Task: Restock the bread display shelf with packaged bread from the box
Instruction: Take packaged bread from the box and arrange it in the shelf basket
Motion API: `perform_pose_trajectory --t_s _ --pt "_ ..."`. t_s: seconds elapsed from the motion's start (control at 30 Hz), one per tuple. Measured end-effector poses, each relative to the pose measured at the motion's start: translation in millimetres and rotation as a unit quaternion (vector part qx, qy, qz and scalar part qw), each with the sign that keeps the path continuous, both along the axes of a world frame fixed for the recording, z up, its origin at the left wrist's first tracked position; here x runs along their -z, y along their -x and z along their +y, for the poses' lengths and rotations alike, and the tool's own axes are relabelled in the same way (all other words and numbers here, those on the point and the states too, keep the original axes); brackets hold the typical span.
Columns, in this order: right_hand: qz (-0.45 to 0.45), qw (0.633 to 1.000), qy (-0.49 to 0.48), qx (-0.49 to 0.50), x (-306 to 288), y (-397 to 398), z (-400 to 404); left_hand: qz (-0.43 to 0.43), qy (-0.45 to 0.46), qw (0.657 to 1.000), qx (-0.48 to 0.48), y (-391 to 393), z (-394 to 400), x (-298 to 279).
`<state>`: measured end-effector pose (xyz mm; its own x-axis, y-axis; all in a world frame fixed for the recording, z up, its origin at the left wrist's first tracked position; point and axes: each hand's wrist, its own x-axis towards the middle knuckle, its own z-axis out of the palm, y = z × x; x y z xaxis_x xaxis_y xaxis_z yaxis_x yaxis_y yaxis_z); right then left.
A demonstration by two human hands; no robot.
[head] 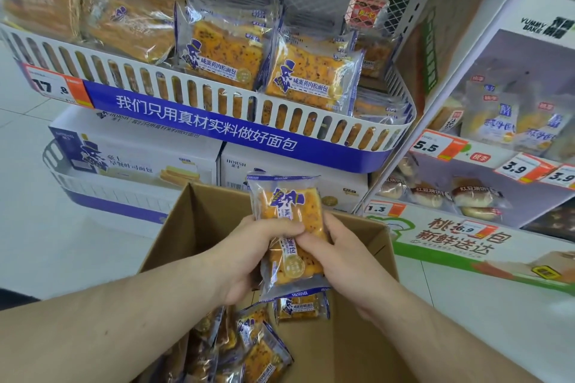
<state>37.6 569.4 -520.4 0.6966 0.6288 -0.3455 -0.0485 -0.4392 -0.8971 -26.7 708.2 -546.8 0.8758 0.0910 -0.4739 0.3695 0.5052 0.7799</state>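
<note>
Both hands, our left hand point(249, 255) and right hand point(348, 255), are squeezing one bread pack point(287, 227) above the box point(357, 336). It is looking light, soft and crinkly, so we are holding its sides gently.

I see the bread display shelf point(217, 121), its white slotted rail and blue banner in front, bearing wrapped loaves point(93, 9) at left and orange bread packets point(311, 78) stacked toward the right end. The lower shelf point(93, 193) carries two white cartons point(140, 152). Beside it, the neighbouring rack point(485, 158) holds buns point(466, 196) behind price tags point(435, 146).
</note>
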Motion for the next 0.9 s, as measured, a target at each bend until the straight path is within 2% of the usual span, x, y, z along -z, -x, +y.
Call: perform_pose_trajectory --t_s 0.1,0.2,0.27,0.37,0.43,0.57,0.67,0.8,0.9 --pt "0.009 0.999 -0.029 0.045 -4 -2 1 -0.013 0.069 0.995 -0.078 -2 -2 -5" --pt "0.015 0.968 -0.106 0.228 -4 -1 2 -0.038 0.153 0.979 -0.131 -2 -4 -13" --pt "0.064 0.946 -0.154 0.278 -2 5 4 -0.04 0.185 0.967 -0.171 -6 -3 -16" --pt "0.176 0.936 -0.205 0.223 0 20 16 -0.049 0.178 0.963 -0.197 -7 -9 -18" --pt "0.208 0.927 -0.231 0.21 0 21 21 -0.056 0.145 0.966 -0.206 -7 -16 -14" --pt "0.223 0.915 -0.266 0.206 -4 9 20 -0.091 0.067 0.973 -0.202 -6 -21 -11" --pt "0.227 0.907 -0.288 0.207 -11 -1 16 -0.136 0.045 0.977 -0.157 -5 -13 -15" --pt "0.221 0.899 -0.331 0.185 -17 -11 13 -0.193 0.009 0.973 -0.128 -8 0 -24" --pt "0.24 0.891 -0.35 0.163 -18 -13 11 -0.223 -0.059 0.964 -0.132 -10 3 -25"
